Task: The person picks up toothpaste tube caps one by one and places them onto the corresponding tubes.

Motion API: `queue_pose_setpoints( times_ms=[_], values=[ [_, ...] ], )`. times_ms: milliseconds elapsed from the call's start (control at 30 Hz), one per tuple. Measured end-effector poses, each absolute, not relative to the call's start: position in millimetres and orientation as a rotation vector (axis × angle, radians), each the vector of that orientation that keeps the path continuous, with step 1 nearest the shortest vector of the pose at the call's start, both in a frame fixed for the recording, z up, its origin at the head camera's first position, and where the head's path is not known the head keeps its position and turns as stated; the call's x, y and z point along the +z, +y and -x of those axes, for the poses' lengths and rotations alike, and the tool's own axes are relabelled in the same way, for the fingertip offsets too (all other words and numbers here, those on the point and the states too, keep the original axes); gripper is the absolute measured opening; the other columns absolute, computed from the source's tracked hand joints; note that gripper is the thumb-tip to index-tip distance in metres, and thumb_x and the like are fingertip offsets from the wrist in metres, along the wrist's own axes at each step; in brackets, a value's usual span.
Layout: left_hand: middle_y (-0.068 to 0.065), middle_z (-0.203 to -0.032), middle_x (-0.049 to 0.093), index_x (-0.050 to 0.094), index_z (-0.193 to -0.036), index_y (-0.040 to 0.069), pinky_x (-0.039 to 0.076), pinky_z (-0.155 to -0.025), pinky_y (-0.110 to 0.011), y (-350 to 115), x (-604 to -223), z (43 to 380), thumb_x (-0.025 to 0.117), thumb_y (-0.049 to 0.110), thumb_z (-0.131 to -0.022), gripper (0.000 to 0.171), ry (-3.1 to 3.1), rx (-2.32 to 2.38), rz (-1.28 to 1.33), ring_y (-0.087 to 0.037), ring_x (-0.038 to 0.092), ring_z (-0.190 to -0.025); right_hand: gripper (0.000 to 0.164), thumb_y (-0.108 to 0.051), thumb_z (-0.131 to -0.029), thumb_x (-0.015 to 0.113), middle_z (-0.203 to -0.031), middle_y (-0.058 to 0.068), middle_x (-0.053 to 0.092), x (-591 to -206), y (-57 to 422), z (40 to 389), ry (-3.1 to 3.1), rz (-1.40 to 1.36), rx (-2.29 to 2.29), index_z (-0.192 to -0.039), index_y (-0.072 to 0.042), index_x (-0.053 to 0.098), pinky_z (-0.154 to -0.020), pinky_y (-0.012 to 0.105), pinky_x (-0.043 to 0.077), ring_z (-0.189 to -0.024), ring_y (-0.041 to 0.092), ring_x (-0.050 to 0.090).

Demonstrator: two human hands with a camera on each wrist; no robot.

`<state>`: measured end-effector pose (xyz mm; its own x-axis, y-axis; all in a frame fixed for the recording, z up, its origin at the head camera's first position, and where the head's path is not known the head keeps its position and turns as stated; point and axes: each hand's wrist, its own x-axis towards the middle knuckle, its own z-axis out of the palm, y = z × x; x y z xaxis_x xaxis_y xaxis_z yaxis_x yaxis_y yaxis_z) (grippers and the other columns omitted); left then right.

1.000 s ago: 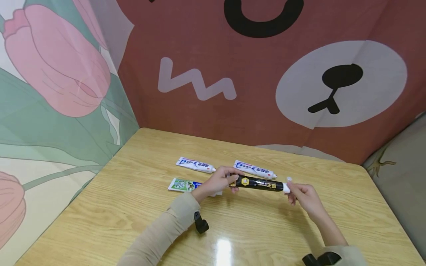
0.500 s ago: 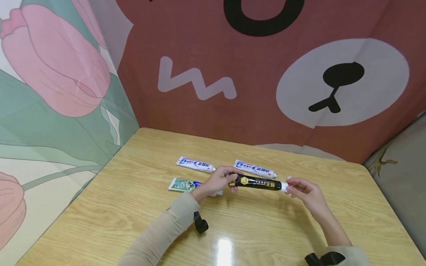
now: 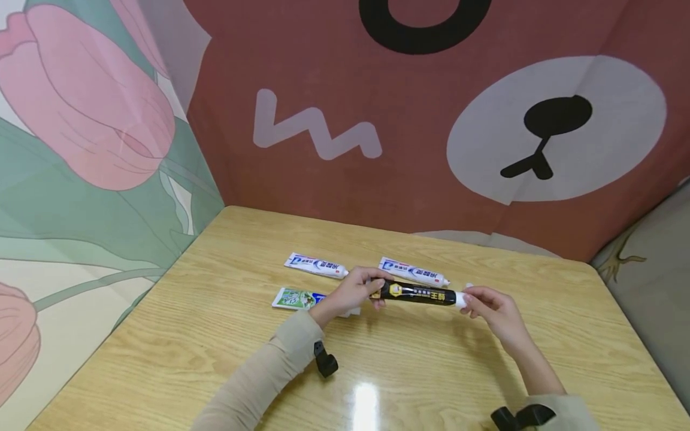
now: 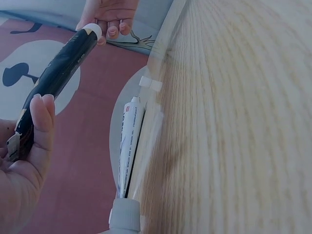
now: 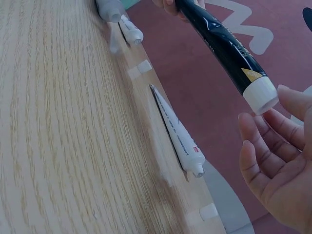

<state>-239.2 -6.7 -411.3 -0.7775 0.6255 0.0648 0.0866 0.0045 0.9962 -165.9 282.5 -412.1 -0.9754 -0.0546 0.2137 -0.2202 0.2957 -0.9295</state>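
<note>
Together, a person's two hands hold a black toothpaste tube (image 3: 417, 293) above a wood-grain table (image 3: 409, 371). The left hand (image 3: 357, 292) grips the tube's flat end, thumb on top, while the right hand (image 3: 495, 311) pinches the white cap (image 3: 460, 300) at the other end between thumb and forefinger, its remaining fingers loosely bent. Behind them lie two white tubes: one, the far-left tube (image 3: 316, 265), rests beyond the left hand, and the other, the far-right tube (image 3: 413, 272), just past the black one, their nozzles pointing to the right. A small white piece (image 5: 208, 211) sits near the far-right tube's nozzle. A green tube (image 3: 296, 299) lies nearer the person, partly hidden by the left hand and wrist. Beige sleeves (image 3: 272, 368) cover the forearms. A brown bear hanging (image 3: 302, 191) backs the scene, beside a pink flower print (image 3: 97, 102).
</note>
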Motion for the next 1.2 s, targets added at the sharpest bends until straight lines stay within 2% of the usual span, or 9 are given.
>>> queue_pose_setpoints(
  times_ms=[100,233,400,533,667,767,1000,1200],
  values=[
    [-0.023,-0.103,0.057,0.053,-0.119,-0.009,0.053,-0.065,-0.044,-5.8,-410.9,239.0,0.04,-0.002,-0.095,0.028,1.896,1.82,-0.737,-0.016,0.061,-0.059,0.018,-0.008,-0.092,0.054,-0.077,-0.004,0.064,-412.4,283.0,165.4,-2.389,-0.309,1.798,-0.098,0.008,0.06,-0.057,0.025,0.05,-0.066,0.011,0.061],
    [-0.026,-0.103,0.057,0.054,-0.117,-0.01,0.054,-0.063,-0.041,-4.2,-410.6,238.8,0.04,-0.004,-0.095,0.027,1.907,1.819,-0.746,-0.018,0.061,-0.059,0.023,-0.008,-0.093,0.051,-0.076,-0.002,0.063,-412.3,282.5,165.4,-2.417,-0.338,1.764,-0.101,0.012,0.057,-0.057,0.026,0.05,-0.065,0.012,0.06],
    [-0.02,-0.095,0.061,0.055,-0.117,-0.008,0.053,-0.063,-0.042,0.5,-407.8,237.5,0.043,-0.002,-0.094,0.027,1.953,1.795,-0.744,-0.028,0.062,-0.06,0.032,-0.009,-0.098,0.04,-0.071,0.008,0.059,-412.2,276.5,167.2,-2.464,-0.285,1.752,-0.107,0.019,0.05,-0.055,0.025,0.049,-0.061,0.01,0.055],
    [-0.018,-0.095,0.062,0.056,-0.116,-0.008,0.053,-0.062,-0.045,6.4,-406.4,236.1,0.043,-0.002,-0.094,0.026,2.006,1.75,-0.727,-0.038,0.061,-0.065,0.034,-0.01,-0.099,0.034,-0.068,0.007,0.054,-414.3,272.2,168.2,-2.469,-0.17,1.769,-0.105,0.02,0.049,-0.051,0.022,0.046,-0.057,0.007,0.051],
    [-0.018,-0.094,0.062,0.058,-0.114,-0.007,0.053,-0.057,-0.036,10.1,-409.3,234.5,0.044,-0.004,-0.093,0.025,2.062,1.714,-0.695,-0.031,0.06,-0.059,0.036,-0.012,-0.1,0.034,-0.065,0.002,0.051,-414.5,271.0,168.2,-2.48,-0.119,1.783,-0.102,0.02,0.05,-0.048,0.021,0.041,-0.053,0.006,0.046],
    [-0.017,-0.093,0.061,0.059,-0.111,-0.007,0.053,-0.053,-0.032,10.3,-412.6,234.8,0.044,-0.005,-0.092,0.024,2.09,1.702,-0.721,-0.019,0.059,-0.055,0.038,-0.014,-0.1,0.034,-0.065,0.001,0.05,-414.0,271.8,169.3,-2.511,-0.093,1.82,-0.102,0.022,0.049,-0.047,0.021,0.041,-0.052,0.006,0.045],
    [-0.017,-0.092,0.061,0.06,-0.109,-0.006,0.052,-0.055,-0.044,11.2,-415.8,236.5,0.044,-0.006,-0.092,0.022,2.13,1.651,-0.795,-0.034,0.06,-0.06,0.039,-0.014,-0.1,0.033,-0.071,0.005,0.051,-418.9,274.6,170.8,-2.549,0.026,1.945,-0.111,0.021,0.045,-0.052,0.022,0.045,-0.056,0.007,0.048],
    [-0.015,-0.089,0.061,0.061,-0.105,-0.005,0.051,-0.055,-0.046,11.0,-418.9,237.7,0.049,-0.004,-0.091,0.019,2.156,1.634,-0.779,-0.036,0.061,-0.06,0.04,-0.015,-0.1,0.033,-0.075,0.007,0.052,-424.6,276.6,169.9,-2.561,0.01,1.966,-0.115,0.02,0.043,-0.055,0.023,0.047,-0.059,0.008,0.05]
  ],
)
